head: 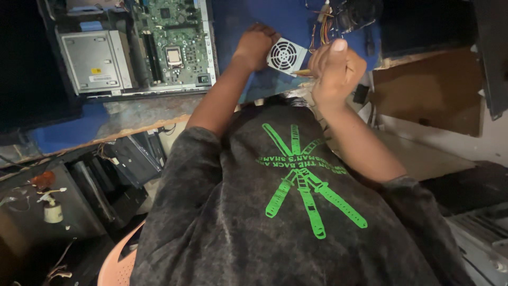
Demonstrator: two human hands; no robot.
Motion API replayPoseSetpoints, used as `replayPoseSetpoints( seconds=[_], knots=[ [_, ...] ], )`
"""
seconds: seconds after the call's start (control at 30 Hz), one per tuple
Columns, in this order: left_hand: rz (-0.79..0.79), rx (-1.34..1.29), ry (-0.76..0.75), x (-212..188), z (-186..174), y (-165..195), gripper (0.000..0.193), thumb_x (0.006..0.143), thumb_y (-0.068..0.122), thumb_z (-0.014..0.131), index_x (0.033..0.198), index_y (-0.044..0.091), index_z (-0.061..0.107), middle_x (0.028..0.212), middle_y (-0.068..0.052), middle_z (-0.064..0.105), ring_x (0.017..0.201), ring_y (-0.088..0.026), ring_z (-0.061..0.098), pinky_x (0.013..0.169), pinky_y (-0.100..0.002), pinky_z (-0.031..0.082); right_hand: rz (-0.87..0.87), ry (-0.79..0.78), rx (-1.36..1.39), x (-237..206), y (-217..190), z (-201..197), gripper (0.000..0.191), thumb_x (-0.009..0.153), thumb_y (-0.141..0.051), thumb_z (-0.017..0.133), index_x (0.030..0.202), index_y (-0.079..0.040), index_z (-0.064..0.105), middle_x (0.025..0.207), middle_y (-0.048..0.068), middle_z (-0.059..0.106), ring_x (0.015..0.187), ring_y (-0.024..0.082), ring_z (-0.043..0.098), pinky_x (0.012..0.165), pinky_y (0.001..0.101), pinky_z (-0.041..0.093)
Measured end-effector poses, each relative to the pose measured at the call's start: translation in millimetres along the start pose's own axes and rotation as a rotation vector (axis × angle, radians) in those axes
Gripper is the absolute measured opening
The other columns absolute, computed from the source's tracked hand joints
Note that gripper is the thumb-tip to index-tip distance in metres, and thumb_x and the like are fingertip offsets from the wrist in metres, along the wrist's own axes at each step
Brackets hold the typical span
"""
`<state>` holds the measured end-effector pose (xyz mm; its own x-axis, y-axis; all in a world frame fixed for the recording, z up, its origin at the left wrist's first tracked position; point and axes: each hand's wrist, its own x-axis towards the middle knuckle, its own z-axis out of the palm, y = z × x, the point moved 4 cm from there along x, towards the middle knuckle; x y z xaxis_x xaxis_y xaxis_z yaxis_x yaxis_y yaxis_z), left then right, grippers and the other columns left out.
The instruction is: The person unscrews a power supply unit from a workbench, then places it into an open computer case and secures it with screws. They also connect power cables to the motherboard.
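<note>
A small silver power supply box (286, 55) with a round fan grille lies on the blue work surface (238, 21). My left hand (254, 45) grips its left edge with the fingers curled over it. My right hand (336, 66) is closed around a thin tool with a yellowish shaft (304, 72), probably a screwdriver. The tool's end points at the lower right corner of the box. A bundle of coloured wires (323, 26) leaves the box at the top right. My dark shirt with a green print (301, 180) fills the lower half of the view.
An open computer case sits at the upper left, with a green motherboard (174, 42) and a grey drive bay (92, 61). Dark computer parts (132, 159) lie under the bench at the left. A brown board (434, 90) is at the right.
</note>
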<state>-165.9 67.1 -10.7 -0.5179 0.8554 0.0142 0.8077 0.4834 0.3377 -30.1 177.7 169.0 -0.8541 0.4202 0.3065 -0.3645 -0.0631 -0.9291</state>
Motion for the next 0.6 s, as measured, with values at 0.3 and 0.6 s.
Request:
replayPoseSetpoints(
  seconds=[0.3,0.6],
  knots=[
    [-0.153,0.038,-0.005,-28.4,16.0,2.2,0.064,0.077,0.023,0.081,0.135,0.004,0.060,0.127,-0.019,0.065,0.120,-0.037,0.060,0.107,-0.052,0.044,0.196,-0.375,0.170,11.5,-19.4,-16.2,0.057,0.111,-0.028,0.057,0.062,-0.004,0.038,0.053,0.008,0.042,0.046,0.015,0.034,0.050,0.0320,0.027],
    [-0.225,0.289,0.190,-62.0,-13.3,51.9,0.095,0.057,0.034,0.085,0.137,-0.004,0.053,0.132,-0.029,0.061,0.126,-0.042,0.057,0.103,-0.047,0.045,-0.138,-0.327,0.129,0.5,-99.7,-42.4,0.052,0.100,-0.031,0.059,0.058,-0.008,0.039,0.052,0.004,0.042,0.046,0.016,0.036,0.048,0.0343,0.031]
  ],
)
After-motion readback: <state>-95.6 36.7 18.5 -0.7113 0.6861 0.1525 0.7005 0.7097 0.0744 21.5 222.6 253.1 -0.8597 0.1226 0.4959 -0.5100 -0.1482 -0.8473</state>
